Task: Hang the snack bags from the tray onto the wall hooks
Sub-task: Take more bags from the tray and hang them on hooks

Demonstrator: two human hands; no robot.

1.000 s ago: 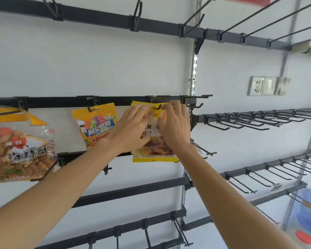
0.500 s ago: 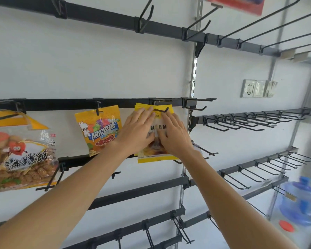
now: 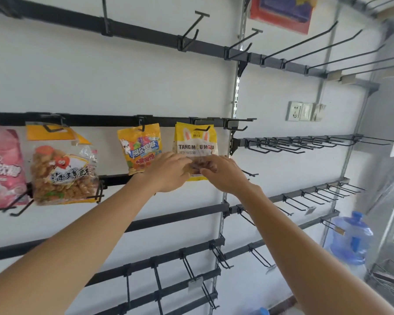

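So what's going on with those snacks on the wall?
A person is hanging snack bags on wall hooks. The left hand and right hand are on the lower part of the yellow rabbit bag, which hangs on its hook. An orange candy bag, a clear snack bag and a pink bag hang to its left.
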